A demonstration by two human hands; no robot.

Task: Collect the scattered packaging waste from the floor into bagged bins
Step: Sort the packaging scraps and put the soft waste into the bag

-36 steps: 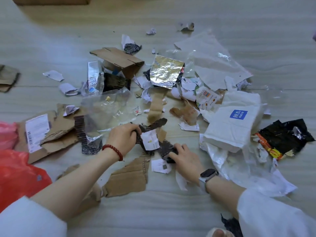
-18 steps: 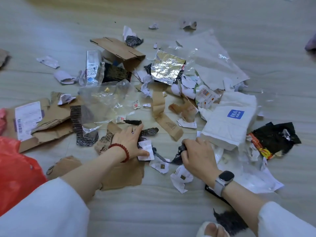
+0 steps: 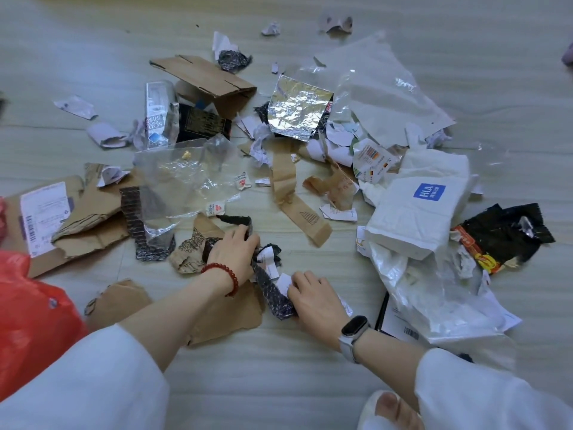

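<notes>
Packaging waste lies scattered over the pale floor. My left hand [image 3: 237, 248], with a red bead bracelet, grips a bunch of dark patterned scraps and white paper slips [image 3: 268, 257] near the middle. My right hand [image 3: 313, 301], with a smartwatch on the wrist, holds a dark patterned strip [image 3: 274, 294] and a white paper scrap against the floor just right of that. A red plastic bag [image 3: 28, 318] sits at the left edge. Torn brown cardboard [image 3: 229, 315] lies under my left forearm.
A white HLA bag [image 3: 412, 218] and a crumpled clear plastic sheet [image 3: 434, 293] lie right. A black snack wrapper [image 3: 508, 234] is far right. Silver foil [image 3: 297, 108], a folded cardboard box [image 3: 204, 79], a clear film sheet [image 3: 183, 178] and labelled cardboard [image 3: 62, 218] lie beyond. My toe [image 3: 390, 409] shows bottom right.
My right hand moved left and nearer, from beside the white bag onto the dark strip and paper scrap. My left hand closed round the dark scraps and slips.
</notes>
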